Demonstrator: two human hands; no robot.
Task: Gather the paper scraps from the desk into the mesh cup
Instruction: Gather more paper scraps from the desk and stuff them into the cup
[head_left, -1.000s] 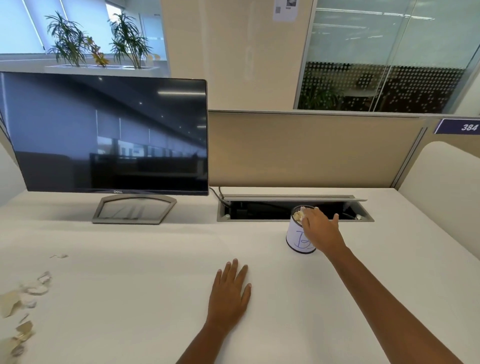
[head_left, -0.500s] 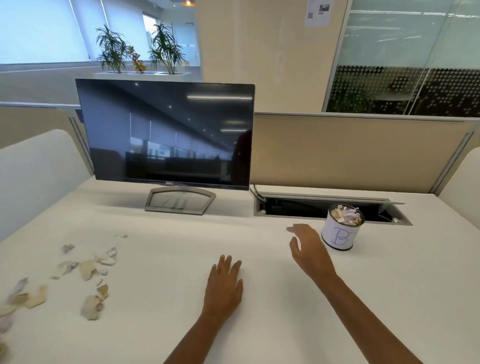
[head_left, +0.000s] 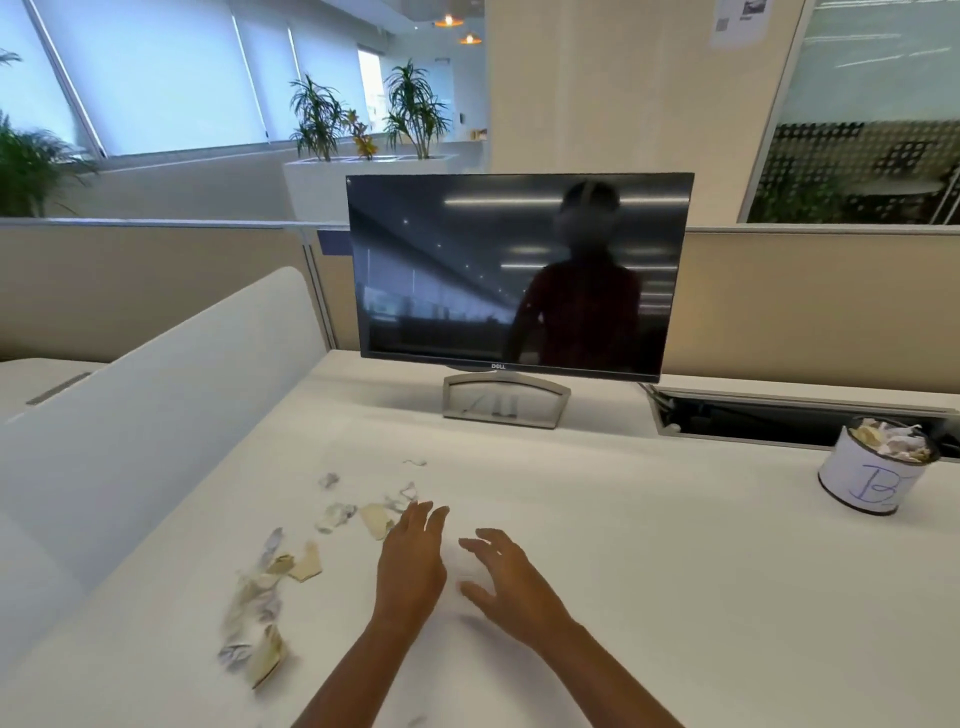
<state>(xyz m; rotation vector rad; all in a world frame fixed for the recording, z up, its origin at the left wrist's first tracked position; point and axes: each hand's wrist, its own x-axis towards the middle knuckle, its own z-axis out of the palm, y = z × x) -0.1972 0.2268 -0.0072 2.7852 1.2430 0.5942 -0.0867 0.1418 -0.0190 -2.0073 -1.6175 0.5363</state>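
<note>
A left hand (head_left: 413, 566) lies flat on the smooth white desk (head_left: 649, 582), fingers straight, tips just beside the nearest torn paper scraps (head_left: 376, 519). The right hand (head_left: 511, 577), close beside it, hovers with fingers spread and loosely curved, holding nothing. The crumpled, ragged scraps (tan and grey-white) trail toward the near left, alongside a rounded white side panel (head_left: 156, 405). Bare desk stretches right to the cylindrical mesh cup (head_left: 867, 478), paper-wrapped and stuffed with scraps, at the lip of a cable trough (head_left: 779, 415). A dark monitor (head_left: 519, 275) stands beyond.
</note>
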